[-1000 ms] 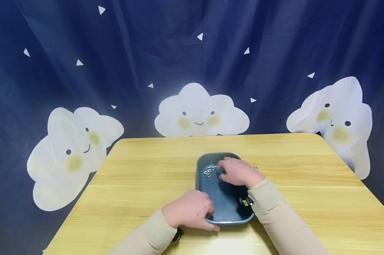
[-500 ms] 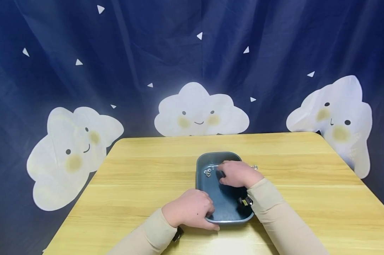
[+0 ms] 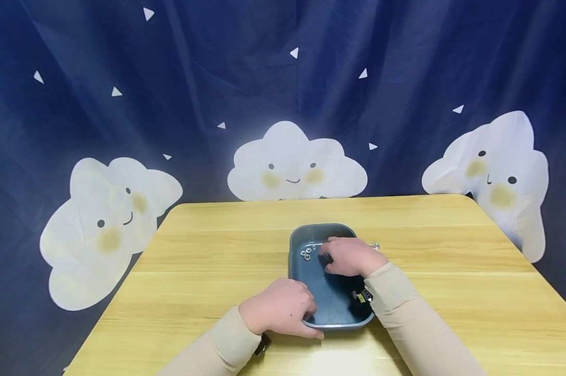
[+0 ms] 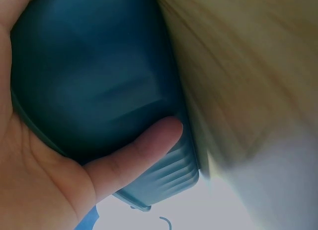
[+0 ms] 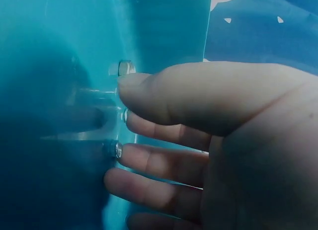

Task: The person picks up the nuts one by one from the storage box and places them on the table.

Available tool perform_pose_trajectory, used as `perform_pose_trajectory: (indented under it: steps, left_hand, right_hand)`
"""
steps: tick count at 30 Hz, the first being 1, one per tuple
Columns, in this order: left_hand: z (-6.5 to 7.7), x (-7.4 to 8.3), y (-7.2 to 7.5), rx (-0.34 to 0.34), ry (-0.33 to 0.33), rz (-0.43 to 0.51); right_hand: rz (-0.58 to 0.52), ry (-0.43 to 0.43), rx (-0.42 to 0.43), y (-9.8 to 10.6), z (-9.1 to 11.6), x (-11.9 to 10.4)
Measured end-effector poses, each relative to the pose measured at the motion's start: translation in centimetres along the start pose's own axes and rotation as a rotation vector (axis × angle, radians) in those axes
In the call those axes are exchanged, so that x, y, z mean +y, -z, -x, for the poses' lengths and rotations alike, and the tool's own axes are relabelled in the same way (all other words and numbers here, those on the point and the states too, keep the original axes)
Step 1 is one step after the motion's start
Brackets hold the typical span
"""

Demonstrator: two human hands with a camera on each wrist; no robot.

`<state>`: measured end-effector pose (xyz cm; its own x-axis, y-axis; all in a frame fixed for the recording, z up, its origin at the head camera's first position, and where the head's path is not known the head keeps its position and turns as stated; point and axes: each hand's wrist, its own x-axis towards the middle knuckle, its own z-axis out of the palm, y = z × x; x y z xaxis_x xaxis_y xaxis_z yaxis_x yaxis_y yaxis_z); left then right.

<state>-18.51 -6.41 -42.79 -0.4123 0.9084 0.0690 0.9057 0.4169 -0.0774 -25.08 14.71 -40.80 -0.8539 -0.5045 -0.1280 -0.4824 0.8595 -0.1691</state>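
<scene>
A dark blue-green rectangular tray (image 3: 327, 303) sits on the wooden table. My left hand (image 3: 283, 308) grips its near left corner, fingers over the rim; in the left wrist view the thumb (image 4: 144, 145) presses along the outer wall. My right hand (image 3: 351, 256) reaches inside the tray's far right part. In the right wrist view its fingers (image 5: 164, 158) are nearly straight, with fingertips right at small shiny metal nuts (image 5: 118, 150) on the tray floor. Another nut (image 5: 126, 67) lies just past the thumb tip. Several nuts (image 3: 307, 253) cluster near the tray's far left corner.
A few more shiny nuts (image 3: 376, 246) lie on the wooden table (image 3: 217, 240), just outside the tray's right side. Behind the table's far edge hangs a dark blue curtain (image 3: 264, 62) with white clouds.
My right hand has shifted slightly toward me inside the tray since a second ago, hardly moving in the last half second. The left hand keeps its hold on the tray corner.
</scene>
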Motion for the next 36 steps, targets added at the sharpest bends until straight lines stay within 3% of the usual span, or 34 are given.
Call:
perform_pose_trajectory:
  steps: [15,36]
  left_hand:
    - [0.13,-0.11,-0.19,0.014,-0.009,-0.015]
    - [0.21,-0.06,-0.05,0.001,-0.029,-0.034]
  right_hand:
    - [0.025,0.037,0.014,-0.31,0.05,-0.01]
    - [0.09,0.011,-0.025,-0.6,0.15,0.09]
